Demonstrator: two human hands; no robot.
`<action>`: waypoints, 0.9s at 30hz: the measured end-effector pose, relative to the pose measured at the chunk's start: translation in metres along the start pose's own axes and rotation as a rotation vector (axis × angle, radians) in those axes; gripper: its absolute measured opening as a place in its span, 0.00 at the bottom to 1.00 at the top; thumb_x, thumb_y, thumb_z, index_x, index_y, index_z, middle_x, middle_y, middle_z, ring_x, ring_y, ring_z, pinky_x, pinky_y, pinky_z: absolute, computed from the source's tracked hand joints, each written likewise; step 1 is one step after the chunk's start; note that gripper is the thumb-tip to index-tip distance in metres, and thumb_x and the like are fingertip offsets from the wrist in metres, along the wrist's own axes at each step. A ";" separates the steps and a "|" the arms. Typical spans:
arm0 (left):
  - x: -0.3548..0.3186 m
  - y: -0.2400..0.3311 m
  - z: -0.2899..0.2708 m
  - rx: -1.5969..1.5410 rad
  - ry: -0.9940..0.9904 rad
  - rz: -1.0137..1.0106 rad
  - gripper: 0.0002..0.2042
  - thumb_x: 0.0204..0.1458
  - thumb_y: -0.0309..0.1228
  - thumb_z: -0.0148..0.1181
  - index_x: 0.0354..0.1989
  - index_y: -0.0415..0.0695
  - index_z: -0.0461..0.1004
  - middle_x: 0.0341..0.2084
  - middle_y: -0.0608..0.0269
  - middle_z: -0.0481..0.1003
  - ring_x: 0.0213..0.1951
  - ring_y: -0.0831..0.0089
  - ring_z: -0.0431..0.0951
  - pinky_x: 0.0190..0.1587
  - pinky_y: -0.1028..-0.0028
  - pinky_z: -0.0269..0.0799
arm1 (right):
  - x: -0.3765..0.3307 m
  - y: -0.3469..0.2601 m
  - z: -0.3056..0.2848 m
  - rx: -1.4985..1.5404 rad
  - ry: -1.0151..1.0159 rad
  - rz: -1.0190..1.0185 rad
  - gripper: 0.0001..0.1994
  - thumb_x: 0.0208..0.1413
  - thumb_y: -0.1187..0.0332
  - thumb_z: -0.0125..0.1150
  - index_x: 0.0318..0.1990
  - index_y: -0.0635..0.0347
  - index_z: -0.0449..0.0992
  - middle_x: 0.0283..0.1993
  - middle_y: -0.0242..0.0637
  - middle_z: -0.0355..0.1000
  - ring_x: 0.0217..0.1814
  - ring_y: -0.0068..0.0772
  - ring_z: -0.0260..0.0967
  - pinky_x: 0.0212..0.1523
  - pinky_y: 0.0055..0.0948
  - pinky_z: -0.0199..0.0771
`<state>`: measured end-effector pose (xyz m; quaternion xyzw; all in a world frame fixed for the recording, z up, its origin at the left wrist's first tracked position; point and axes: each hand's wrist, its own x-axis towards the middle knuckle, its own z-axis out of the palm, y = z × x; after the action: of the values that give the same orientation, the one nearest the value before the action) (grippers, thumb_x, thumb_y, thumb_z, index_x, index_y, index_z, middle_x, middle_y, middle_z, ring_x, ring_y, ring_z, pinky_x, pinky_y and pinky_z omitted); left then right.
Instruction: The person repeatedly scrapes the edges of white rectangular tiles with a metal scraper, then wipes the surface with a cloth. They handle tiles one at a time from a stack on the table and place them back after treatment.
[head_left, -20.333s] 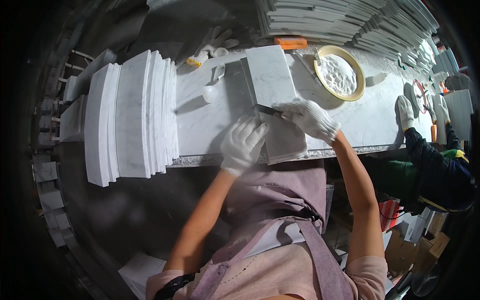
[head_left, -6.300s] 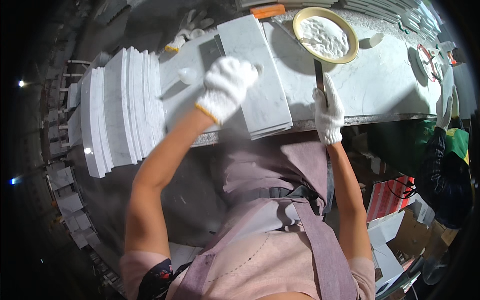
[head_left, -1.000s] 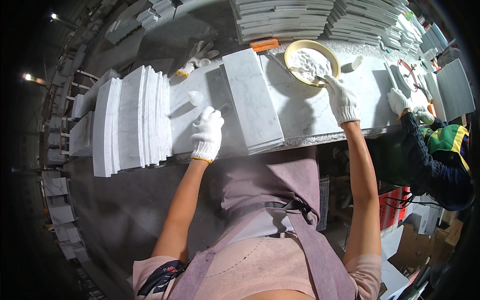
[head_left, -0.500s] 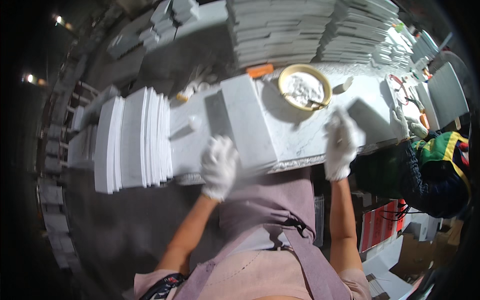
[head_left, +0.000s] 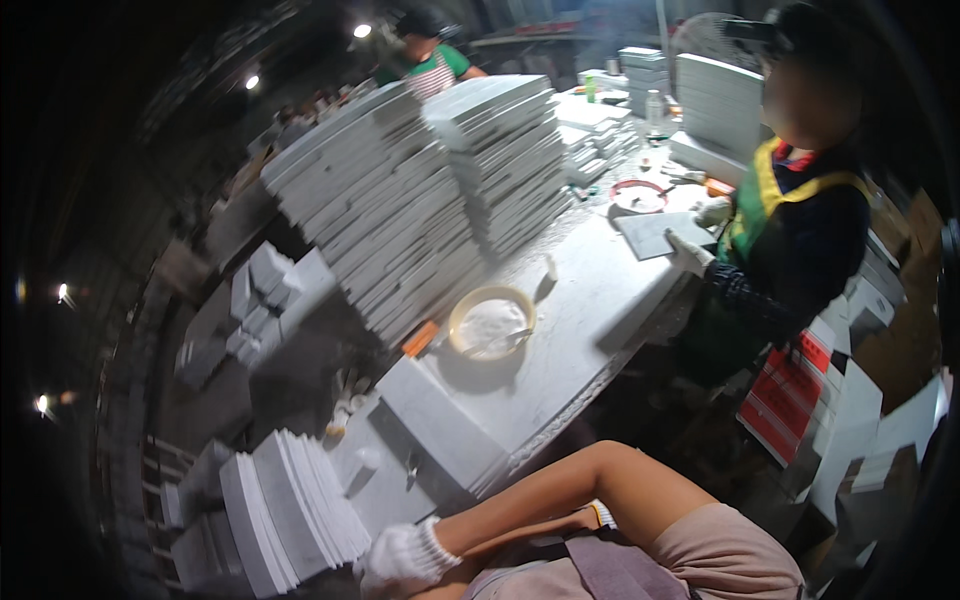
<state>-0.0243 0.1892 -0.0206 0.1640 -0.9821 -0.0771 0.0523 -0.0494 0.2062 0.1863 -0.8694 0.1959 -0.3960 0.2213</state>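
Note:
My right arm reaches across my front to the left. My right hand (head_left: 403, 558), in a white knit glove, is at the lower edge beside a row of pale slabs standing on edge (head_left: 295, 505); its fingers are hidden. My left forearm crosses beneath the right one. Of my left hand, only the glove cuff (head_left: 604, 515) shows past my right arm. A grey slab (head_left: 440, 415) lies flat on the marble-topped table (head_left: 560, 350). Behind it stands a yellow bowl (head_left: 460, 325) of white material, with a tool resting in it. A small metal piece (head_left: 412, 467) lies near the grey slab.
Tall slab stacks (head_left: 385, 220) rise behind the bowl, beside an orange block (head_left: 420, 338). On the right a co-worker (head_left: 790, 230) in gloves touches a grey panel (head_left: 655, 235). Another person (head_left: 435, 70) is at the back. Red-and-white boxes (head_left: 785, 400) stand below right.
The view has swung up and to the right. My hands, raised apart over the table edge before, are now low with the arms crossed. More of the co-worker shows.

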 end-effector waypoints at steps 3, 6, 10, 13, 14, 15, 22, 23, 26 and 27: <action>0.005 0.002 0.000 0.009 -0.007 -0.005 0.17 0.69 0.40 0.55 0.51 0.37 0.77 0.46 0.58 0.78 0.51 0.66 0.79 0.51 0.74 0.81 | 0.028 -0.001 0.013 0.164 0.015 -0.083 0.10 0.60 0.60 0.65 0.43 0.54 0.82 0.41 0.39 0.80 0.42 0.47 0.81 0.42 0.44 0.82; 0.006 0.003 0.000 0.015 -0.019 0.010 0.17 0.68 0.40 0.55 0.51 0.38 0.77 0.45 0.58 0.78 0.51 0.66 0.79 0.51 0.73 0.81 | 0.055 0.002 0.035 0.386 0.004 -0.174 0.11 0.62 0.60 0.66 0.45 0.56 0.83 0.43 0.41 0.82 0.44 0.46 0.81 0.43 0.44 0.82; 0.005 0.004 0.002 0.002 -0.039 0.032 0.17 0.68 0.40 0.55 0.51 0.38 0.77 0.45 0.58 0.78 0.50 0.66 0.79 0.50 0.73 0.81 | 0.066 0.007 0.054 0.577 -0.043 -0.250 0.13 0.64 0.61 0.67 0.48 0.59 0.84 0.44 0.42 0.83 0.45 0.44 0.82 0.45 0.43 0.82; 0.005 0.006 0.003 -0.005 -0.047 0.037 0.16 0.68 0.40 0.55 0.51 0.38 0.77 0.45 0.58 0.78 0.50 0.65 0.79 0.50 0.72 0.80 | 0.051 0.016 0.056 0.516 -0.060 -0.260 0.14 0.66 0.61 0.68 0.50 0.61 0.85 0.46 0.43 0.85 0.47 0.43 0.82 0.47 0.43 0.82; 0.005 0.006 0.004 -0.010 -0.052 0.044 0.16 0.68 0.40 0.55 0.51 0.38 0.77 0.45 0.58 0.78 0.50 0.65 0.79 0.50 0.72 0.80 | 0.042 0.022 0.054 0.409 -0.053 -0.253 0.14 0.66 0.61 0.68 0.51 0.62 0.86 0.46 0.44 0.85 0.47 0.42 0.82 0.47 0.43 0.82; 0.005 0.007 0.003 -0.010 -0.058 0.045 0.16 0.68 0.40 0.55 0.51 0.38 0.78 0.45 0.58 0.78 0.50 0.65 0.79 0.50 0.72 0.80 | 0.027 0.030 0.049 0.205 -0.037 -0.215 0.15 0.66 0.61 0.68 0.50 0.63 0.86 0.46 0.45 0.85 0.47 0.43 0.82 0.47 0.43 0.82; 0.002 0.010 0.006 -0.027 -0.084 0.083 0.16 0.67 0.40 0.56 0.50 0.38 0.78 0.44 0.57 0.78 0.49 0.65 0.80 0.49 0.71 0.80 | -0.116 0.042 0.037 0.017 0.206 0.303 0.15 0.66 0.52 0.64 0.54 0.42 0.83 0.50 0.36 0.78 0.50 0.46 0.80 0.46 0.42 0.82; 0.002 0.011 0.007 -0.026 -0.089 0.089 0.16 0.67 0.40 0.56 0.50 0.38 0.78 0.44 0.57 0.78 0.49 0.65 0.80 0.49 0.71 0.80 | -0.140 0.036 0.033 0.036 0.235 0.400 0.15 0.67 0.52 0.64 0.56 0.41 0.83 0.51 0.35 0.78 0.51 0.45 0.79 0.47 0.42 0.82; 0.003 0.013 0.009 -0.033 -0.102 0.104 0.16 0.67 0.40 0.56 0.50 0.38 0.78 0.44 0.57 0.79 0.49 0.65 0.80 0.49 0.70 0.80 | -0.204 0.014 0.020 -0.010 0.278 0.628 0.17 0.70 0.52 0.62 0.59 0.44 0.82 0.53 0.38 0.80 0.52 0.45 0.81 0.49 0.39 0.83; 0.003 0.013 0.010 -0.035 -0.103 0.111 0.16 0.67 0.40 0.56 0.50 0.39 0.78 0.44 0.57 0.79 0.49 0.64 0.80 0.49 0.70 0.80 | -0.219 0.008 0.016 -0.040 0.305 0.672 0.16 0.69 0.52 0.64 0.58 0.44 0.83 0.53 0.38 0.81 0.51 0.45 0.81 0.48 0.39 0.84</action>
<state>-0.0323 0.2019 -0.0275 0.1040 -0.9895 -0.0997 0.0088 -0.1717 0.3165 0.0404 -0.6917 0.5087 -0.4225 0.2903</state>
